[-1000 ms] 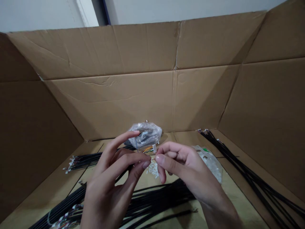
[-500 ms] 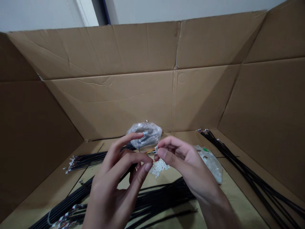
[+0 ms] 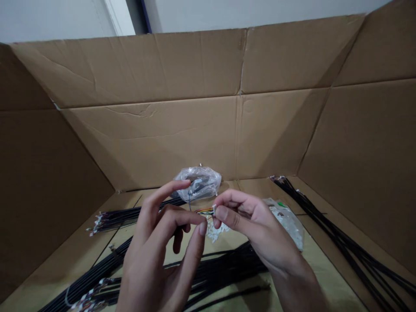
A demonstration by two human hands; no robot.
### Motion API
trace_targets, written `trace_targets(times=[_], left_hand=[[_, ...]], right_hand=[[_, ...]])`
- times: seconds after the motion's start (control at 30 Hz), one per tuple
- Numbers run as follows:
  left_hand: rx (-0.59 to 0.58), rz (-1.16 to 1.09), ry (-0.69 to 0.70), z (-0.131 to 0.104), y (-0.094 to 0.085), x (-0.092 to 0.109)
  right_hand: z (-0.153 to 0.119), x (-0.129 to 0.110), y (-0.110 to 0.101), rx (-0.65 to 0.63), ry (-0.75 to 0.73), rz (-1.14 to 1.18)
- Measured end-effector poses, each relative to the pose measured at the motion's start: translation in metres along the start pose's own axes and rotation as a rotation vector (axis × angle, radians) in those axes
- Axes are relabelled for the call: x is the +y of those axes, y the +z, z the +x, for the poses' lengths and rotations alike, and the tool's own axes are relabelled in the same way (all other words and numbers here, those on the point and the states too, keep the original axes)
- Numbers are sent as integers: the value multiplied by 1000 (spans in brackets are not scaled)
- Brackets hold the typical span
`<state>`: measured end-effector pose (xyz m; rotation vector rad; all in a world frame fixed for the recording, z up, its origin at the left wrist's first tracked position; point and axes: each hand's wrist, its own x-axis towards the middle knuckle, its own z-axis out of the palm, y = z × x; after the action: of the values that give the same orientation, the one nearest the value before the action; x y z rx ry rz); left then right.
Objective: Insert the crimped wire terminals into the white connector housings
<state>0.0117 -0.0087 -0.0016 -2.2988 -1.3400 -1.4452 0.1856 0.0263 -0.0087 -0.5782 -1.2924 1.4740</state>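
Observation:
Between the thumb and fingers of my right hand point(image 3: 247, 216) is a small white connector housing point(image 3: 214, 209). Thin coloured wires point(image 3: 204, 211), among them orange, yellow and green, run into it from the left. My left hand point(image 3: 162, 242) pinches thumb to middle finger on a thin orange-red wire point(image 3: 209, 219), its index finger raised. A blue wire point(image 3: 190, 200) stands up apart from the others. Below and behind the fingertips lies a pile of small white connector housings point(image 3: 216, 234), partly hidden by my right hand.
Black cable bundles lie in front point(image 3: 224, 268), at the left point(image 3: 126, 214) and along the right point(image 3: 325, 234). A clear plastic bag point(image 3: 201, 184) sits by the back cardboard wall point(image 3: 162, 138). Another bag with white pieces point(image 3: 289, 225) is right of my right hand.
My right hand and the connector have dropped slightly, and more of the coloured wires shows. The left thumb has straightened and the lower left fingers have spread a little.

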Motion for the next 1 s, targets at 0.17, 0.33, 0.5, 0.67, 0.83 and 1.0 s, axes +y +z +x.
trace_targets(times=[0.17,0.33,0.5,0.67,0.83,1.0], left_hand=[[-10,10,20,0,0,-1],[-15,-8,3,-3,-1,1],[-22,-27,-6,-2,0,1],[-14,-34,-32,-2,-1,0],[5,-39,-32,-4,-2,-2],[8,-22,-37,-3,-1,-1]], right_hand=[[-2,0,0,-9,1,-8],[0,1,0,-3,6,-8],[1,0,0,-7,3,-20],[0,0,0,-19,-3,-30],[0,-2,2,-7,10,-17],[1,-3,3,20,33,-19]])
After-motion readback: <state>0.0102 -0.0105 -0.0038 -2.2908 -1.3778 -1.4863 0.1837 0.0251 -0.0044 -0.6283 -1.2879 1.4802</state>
